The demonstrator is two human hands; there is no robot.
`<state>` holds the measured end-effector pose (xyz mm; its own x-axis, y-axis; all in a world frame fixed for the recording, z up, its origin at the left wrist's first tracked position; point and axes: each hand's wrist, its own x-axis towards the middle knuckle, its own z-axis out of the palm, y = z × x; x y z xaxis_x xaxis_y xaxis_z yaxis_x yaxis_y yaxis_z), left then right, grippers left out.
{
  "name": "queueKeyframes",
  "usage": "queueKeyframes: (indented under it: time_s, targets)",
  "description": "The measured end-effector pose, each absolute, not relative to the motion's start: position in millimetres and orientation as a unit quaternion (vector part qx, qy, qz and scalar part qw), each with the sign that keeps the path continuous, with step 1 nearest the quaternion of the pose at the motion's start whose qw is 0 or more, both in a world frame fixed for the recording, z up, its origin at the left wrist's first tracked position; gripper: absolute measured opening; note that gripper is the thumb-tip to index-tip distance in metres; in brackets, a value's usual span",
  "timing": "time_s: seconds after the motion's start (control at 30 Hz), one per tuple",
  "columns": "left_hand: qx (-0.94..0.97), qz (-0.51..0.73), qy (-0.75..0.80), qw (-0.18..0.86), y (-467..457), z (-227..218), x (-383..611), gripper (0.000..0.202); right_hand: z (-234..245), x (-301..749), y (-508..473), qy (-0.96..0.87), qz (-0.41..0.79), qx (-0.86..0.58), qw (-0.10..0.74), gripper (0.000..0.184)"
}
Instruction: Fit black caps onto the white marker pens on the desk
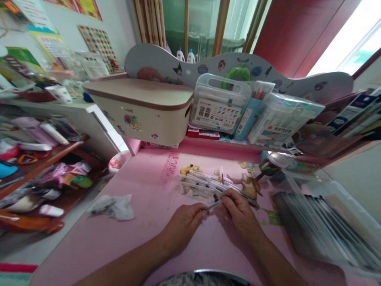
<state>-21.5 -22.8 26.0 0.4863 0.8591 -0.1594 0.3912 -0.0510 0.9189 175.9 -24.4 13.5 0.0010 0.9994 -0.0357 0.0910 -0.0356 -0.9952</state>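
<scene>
- Grey-white pen (214,204) sits pinched between the two hands, low over the pink desk (143,238); the left hand (183,224) closes its fingers (202,214) on one end, and the right hand (236,216) curls its fingers (230,200) round the other end.
- Both sets of fingers are closed on that single pen, so the grip is shared; whether a cap or the barrel is in either hand is too small to tell.
- Judging by the pose, the step in hand looks like working on one pen at its ends, pulling apart or pressing together; which of the two cannot be told.
- The next move would likely call for a straight pull or push along the pen's length, with the left hand steadying and the right hand doing the fine work.
- Just beyond the fingers lies a loose pile of pens (205,183), touching one another on the cartoon print of the desk.
- To the right, a clear plastic sleeve (321,222) with dark sticks inside lies on the desk edge.
- To the left, well apart, a crumpled tissue (114,206) rests on the desk.
- Farther back stand a cream storage box (143,113) and clear marker cases (220,105) against the desk's back board.
</scene>
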Motion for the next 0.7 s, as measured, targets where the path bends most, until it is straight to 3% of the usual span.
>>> queueKeyframes:
  time_s: [0.4, 0.7]
  targets:
    - [0.699, 0.242, 0.46, 0.491, -27.1, 22.8, -18.3, 0.029, 23.8, 167.7, -26.2, -0.537, 0.495, -0.53, 0.43, 0.026]
    - [0.69, 0.268, 0.448, 0.501, -26.6, 18.5, -16.5, 0.028, 14.8, 161.3, -25.9, -0.445, 0.591, -0.473, 0.479, 0.028]
